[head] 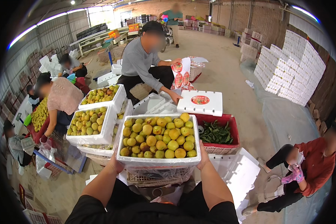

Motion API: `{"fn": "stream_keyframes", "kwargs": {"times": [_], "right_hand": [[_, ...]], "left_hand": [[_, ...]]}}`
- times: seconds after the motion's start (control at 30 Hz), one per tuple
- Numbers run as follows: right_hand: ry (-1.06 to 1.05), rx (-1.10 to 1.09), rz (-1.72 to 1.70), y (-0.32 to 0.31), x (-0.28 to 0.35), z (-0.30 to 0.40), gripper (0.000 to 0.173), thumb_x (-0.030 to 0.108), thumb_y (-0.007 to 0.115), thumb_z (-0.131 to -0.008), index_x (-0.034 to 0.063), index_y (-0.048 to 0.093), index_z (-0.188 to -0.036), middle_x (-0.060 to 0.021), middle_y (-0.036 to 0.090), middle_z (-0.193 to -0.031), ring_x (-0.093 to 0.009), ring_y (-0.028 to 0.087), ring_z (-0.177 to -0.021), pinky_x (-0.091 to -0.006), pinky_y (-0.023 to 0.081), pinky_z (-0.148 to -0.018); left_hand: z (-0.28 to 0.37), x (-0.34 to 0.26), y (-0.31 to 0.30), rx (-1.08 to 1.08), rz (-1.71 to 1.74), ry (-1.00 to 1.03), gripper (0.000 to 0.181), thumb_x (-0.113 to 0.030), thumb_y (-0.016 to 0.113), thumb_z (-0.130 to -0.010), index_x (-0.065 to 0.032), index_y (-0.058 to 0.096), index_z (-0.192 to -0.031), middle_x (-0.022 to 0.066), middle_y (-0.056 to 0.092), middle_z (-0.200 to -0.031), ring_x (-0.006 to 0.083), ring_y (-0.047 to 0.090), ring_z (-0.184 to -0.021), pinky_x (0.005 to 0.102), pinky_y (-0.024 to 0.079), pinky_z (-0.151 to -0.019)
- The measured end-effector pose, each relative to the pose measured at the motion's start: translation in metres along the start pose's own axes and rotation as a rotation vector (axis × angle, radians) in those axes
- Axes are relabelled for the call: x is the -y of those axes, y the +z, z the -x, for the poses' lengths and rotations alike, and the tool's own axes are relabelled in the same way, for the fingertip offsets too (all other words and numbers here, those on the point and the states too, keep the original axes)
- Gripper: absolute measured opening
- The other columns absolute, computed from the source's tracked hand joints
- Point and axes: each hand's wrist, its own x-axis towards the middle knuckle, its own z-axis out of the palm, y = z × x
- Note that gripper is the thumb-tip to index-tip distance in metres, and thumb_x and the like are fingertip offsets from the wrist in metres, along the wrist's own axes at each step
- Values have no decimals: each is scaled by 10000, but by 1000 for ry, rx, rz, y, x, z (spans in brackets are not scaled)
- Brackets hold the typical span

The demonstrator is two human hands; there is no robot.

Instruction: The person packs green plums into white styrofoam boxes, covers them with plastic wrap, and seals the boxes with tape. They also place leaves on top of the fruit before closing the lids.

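Between my two hands is a white foam box (pixel 158 160) heaped with yellow-green round fruit (pixel 156 137), some with brown patches. My left hand (pixel 116 163) grips its left end, and my right hand (pixel 203 156) grips its right end; the fingers are partly hidden behind the walls. Directly below it stands a plastic-lined crate (pixel 145 178). More foam boxes of the same fruit, an upper one (pixel 92 137) among them, are stacked just left of my left hand. Beyond my right hand a red-lined crate (pixel 235 134) holds green leaves (pixel 216 131).
Across from me a person in grey (pixel 140 56) touches a foam lid (pixel 198 107) bearing an oval sticker, and holds a sticker sheet (pixel 182 74). Foam lids (pixel 240 173) lean at my right. A person in red (pixel 316 165) sits farther right. Another person (pixel 64 95) bends over fruit at left.
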Motion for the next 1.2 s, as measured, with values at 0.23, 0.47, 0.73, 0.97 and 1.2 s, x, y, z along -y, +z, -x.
{"fn": "stream_keyframes", "kwargs": {"times": [0.23,0.47,0.73,0.97,1.2], "right_hand": [[-38,-71,44,6,9,6,668,569,513,-1097,63,534,-1533,-149,630,-1483,-318,631,-1330,-468,525,-1115],[13,-333,301,-9,12,-16,489,360,661,-1065,-44,664,-1340,-170,754,-1242,-266,769,-1049,-397,639,-854],[-69,-361,350,-63,3,-38,464,278,691,-1044,-50,643,-1370,-161,751,-1234,-258,756,-1046,-402,628,-846],[-90,-373,517,-58,4,-35,445,298,648,-1044,-42,686,-1330,-124,755,-1115,-219,703,-977,-365,557,-821],[-90,-414,630,-45,12,-30,472,317,641,-1036,-47,685,-1332,-130,758,-1103,-228,695,-937,-373,550,-835]], "left_hand": [[14,12,-6,-148,5,26,622,-513,576,-1068,-78,570,-1512,101,637,-1500,311,628,-1334,478,516,-1134],[19,-9,-49,-301,-197,53,459,-201,702,-1032,-71,591,-1458,157,719,-1313,293,727,-1148,495,614,-948],[10,-17,-26,-428,-205,88,372,-152,642,-1067,-85,617,-1432,111,751,-1244,250,771,-1035,406,665,-809],[13,-23,-72,-422,-229,51,381,-247,606,-1082,-60,623,-1414,148,737,-1263,272,766,-1047,390,668,-789],[16,-17,-71,-444,-194,-96,397,-267,601,-1073,-19,635,-1382,174,734,-1288,307,750,-1086,463,641,-882]]}}
